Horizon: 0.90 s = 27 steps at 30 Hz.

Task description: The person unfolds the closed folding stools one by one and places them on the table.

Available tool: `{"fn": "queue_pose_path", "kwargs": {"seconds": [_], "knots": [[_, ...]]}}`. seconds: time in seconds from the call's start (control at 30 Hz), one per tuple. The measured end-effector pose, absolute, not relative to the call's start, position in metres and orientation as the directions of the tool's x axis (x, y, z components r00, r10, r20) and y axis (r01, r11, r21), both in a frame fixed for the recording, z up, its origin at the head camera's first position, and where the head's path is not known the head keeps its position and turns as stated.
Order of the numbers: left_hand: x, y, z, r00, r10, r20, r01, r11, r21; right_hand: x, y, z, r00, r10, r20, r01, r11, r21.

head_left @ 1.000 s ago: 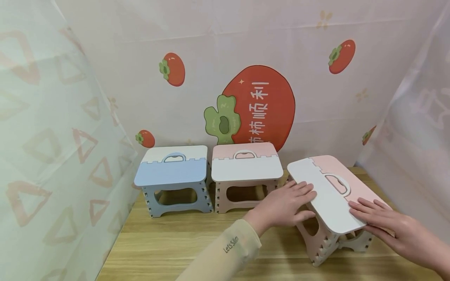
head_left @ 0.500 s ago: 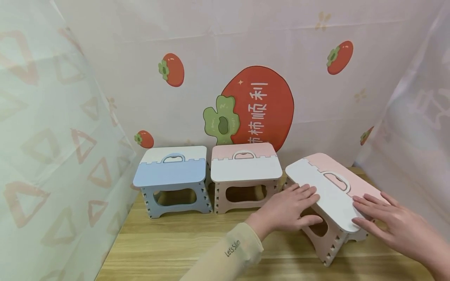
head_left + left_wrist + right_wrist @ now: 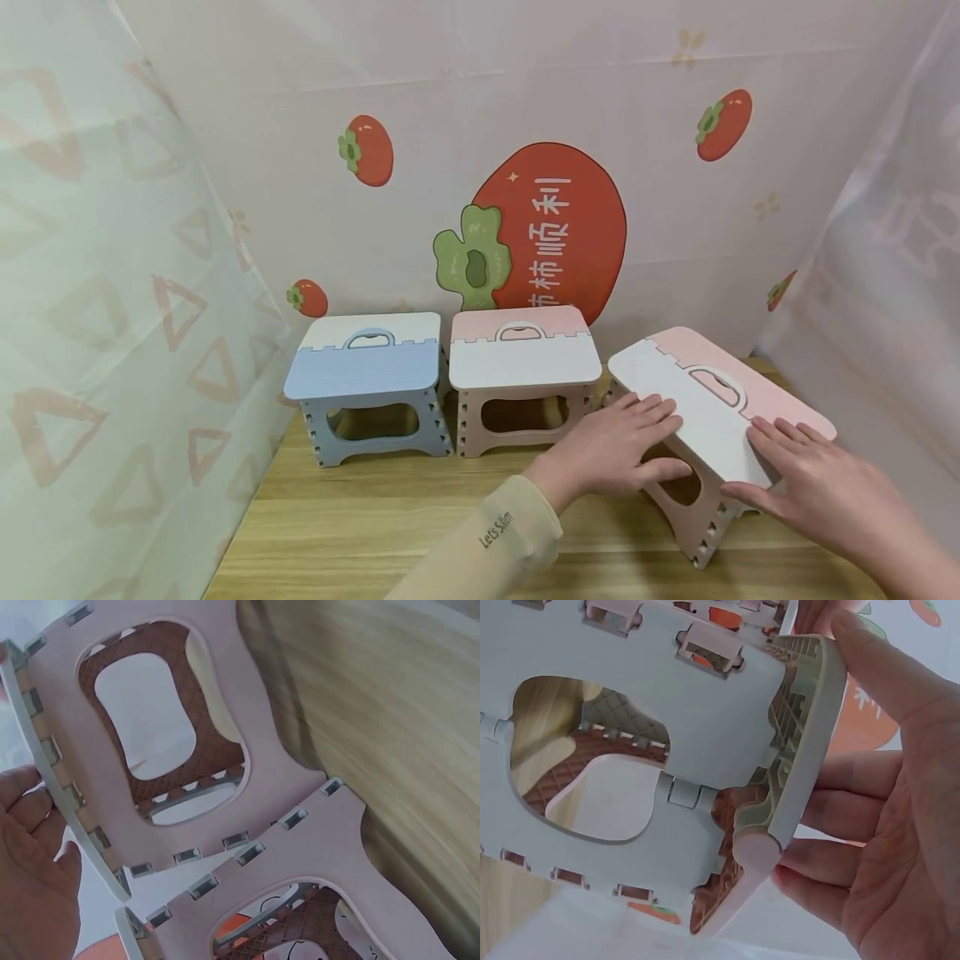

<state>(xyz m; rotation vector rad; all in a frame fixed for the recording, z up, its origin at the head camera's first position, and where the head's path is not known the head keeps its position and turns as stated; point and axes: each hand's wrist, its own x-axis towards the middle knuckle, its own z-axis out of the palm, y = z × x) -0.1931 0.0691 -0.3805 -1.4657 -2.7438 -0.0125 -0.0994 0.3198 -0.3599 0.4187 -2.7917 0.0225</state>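
Observation:
A pink-and-white folding stool (image 3: 697,417) stands at an angle on the right of the table, its legs spread. My left hand (image 3: 615,446) rests its fingers on the near left edge of the top, the thumb lower, beside the leg panel. My right hand (image 3: 817,475) lies with straight fingers on the right end of the top, its thumb by the near corner. In the left wrist view the left hand (image 3: 34,877) touches the edge of the seat. The right wrist view shows the right hand (image 3: 900,780) at the stool's edge and the openwork leg panel (image 3: 712,720).
Left of that stool, a second pink-and-white stool (image 3: 525,362) and a blue-and-white stool (image 3: 367,371) stand side by side against the back cloth (image 3: 420,233), which is printed with red persimmons. The wooden table (image 3: 360,525) runs in front of them.
The right-hand stool has turned and shifted slightly left, its near leg foot moving right. My left hand moved little. My right hand lifted slightly and settled again on the top, thumb toward the corner.

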Motion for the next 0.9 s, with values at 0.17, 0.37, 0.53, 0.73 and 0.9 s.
{"fn": "queue_pose_path", "kwargs": {"seconds": [0.17, 0.37, 0.53, 0.73, 0.9], "knots": [[-0.202, 0.065, -0.379, -0.564, 0.825, 0.031, 0.825, 0.562, 0.058, -0.1, 0.319, -0.362, -0.893, -0.31, 0.327, -0.314, 0.949, 0.042], [-0.215, 0.062, -0.382, -0.593, 0.804, 0.055, 0.805, 0.589, 0.074, -0.101, 0.321, -0.366, -0.868, -0.324, 0.377, -0.338, 0.941, 0.031], [-0.223, 0.062, -0.385, -0.603, 0.793, 0.085, 0.798, 0.602, 0.041, -0.102, 0.324, -0.368, -0.853, -0.343, 0.393, -0.36, 0.932, 0.034], [-0.222, 0.063, -0.384, -0.589, 0.802, 0.099, 0.802, 0.595, -0.055, -0.106, 0.33, -0.37, -0.855, -0.331, 0.398, -0.353, 0.935, 0.018], [-0.219, 0.065, -0.383, -0.56, 0.822, 0.102, 0.813, 0.569, -0.119, -0.112, 0.34, -0.373, -0.86, -0.33, 0.389, -0.359, 0.933, 0.0]]}}
